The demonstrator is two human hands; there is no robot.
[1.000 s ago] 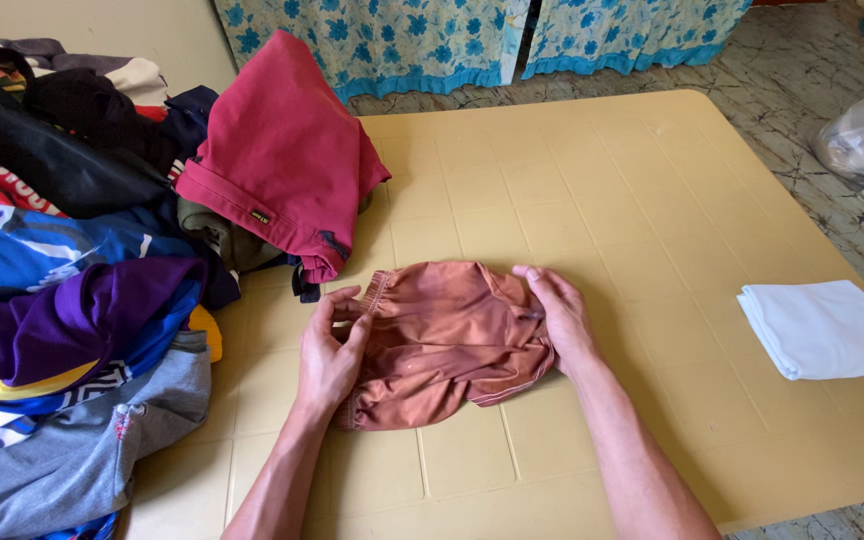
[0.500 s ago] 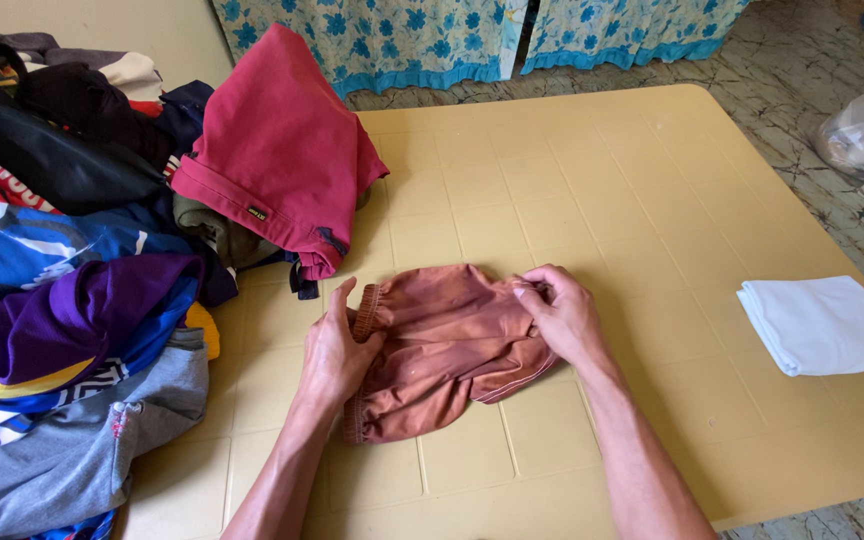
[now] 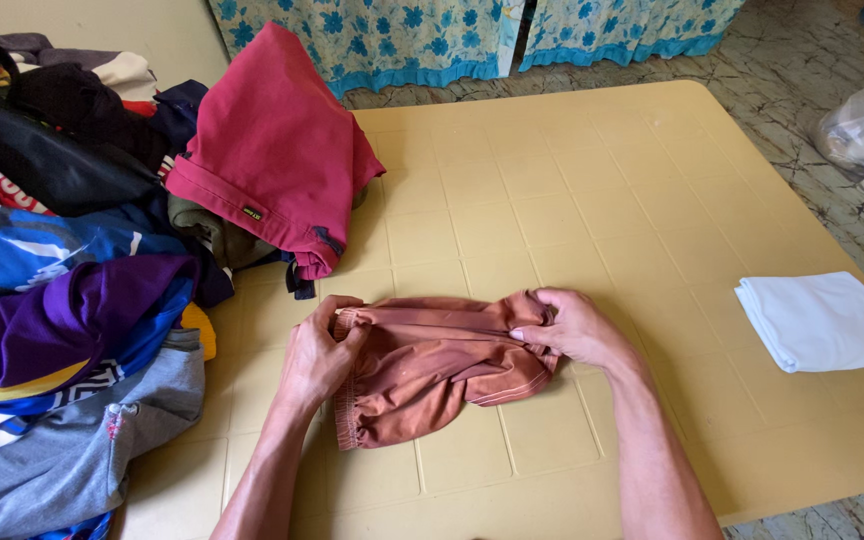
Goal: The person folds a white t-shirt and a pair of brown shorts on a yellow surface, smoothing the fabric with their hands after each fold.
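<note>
Rust-coloured shorts half folded on the table, both hands pinching the top edge.

The rust-coloured shorts (image 3: 432, 365) lie near the front of the yellow table (image 3: 592, 200), top edge doubled over but the bundle lumpy and uneven, so the fold looks part done. The left hand (image 3: 317, 355) grips the elastic waistband end; the right hand (image 3: 572, 328) is closed on the opposite end. One folded white cloth (image 3: 817, 320) sits finished at the right, well apart. A large heap of unfolded clothes (image 3: 82, 270), topped by red trousers (image 3: 272, 150), waits at the left.
</note>
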